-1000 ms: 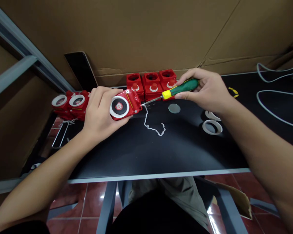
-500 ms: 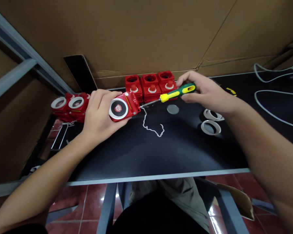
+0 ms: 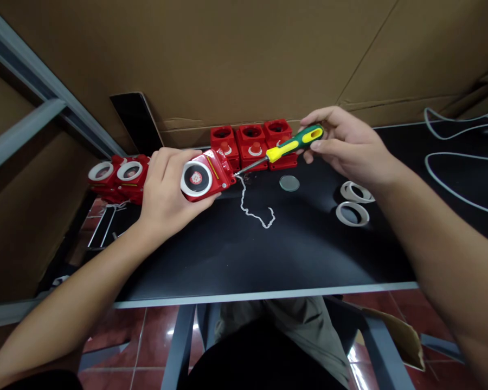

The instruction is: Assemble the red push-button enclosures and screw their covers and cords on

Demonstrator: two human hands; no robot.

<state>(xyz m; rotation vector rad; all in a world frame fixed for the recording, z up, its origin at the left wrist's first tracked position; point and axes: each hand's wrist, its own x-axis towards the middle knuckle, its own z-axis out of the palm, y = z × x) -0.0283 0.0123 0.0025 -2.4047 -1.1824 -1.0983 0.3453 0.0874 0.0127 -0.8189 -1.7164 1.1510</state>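
Note:
My left hand (image 3: 168, 189) is closed around a red box-shaped device (image 3: 216, 169) that has a white ring around a dark round window. In my right hand (image 3: 339, 138) is a screwdriver (image 3: 287, 147) with a green and yellow handle, gripped between thumb and fingers. Its metal shaft slants down to the left, and the tip meets the device's right end near a small corner fitting. From that end a white string (image 3: 246, 210) trails in a loose curve over the black table (image 3: 228, 260). Just right of the string lies a round glass disc (image 3: 289, 183).
Three red units (image 3: 252, 146) with buttons stand in a row against the cardboard wall (image 3: 244, 65). More red units with white rings (image 3: 129, 171) sit at the left. Several white rings (image 3: 352, 214) lie near my right forearm. A phone-like black slab (image 3: 134, 122) leans behind; a white cable (image 3: 455, 184) lies right.
The screwdriver handle has tilted up slightly, and my right-hand fingers have shifted around it. The device stays in my left hand, nearly still.

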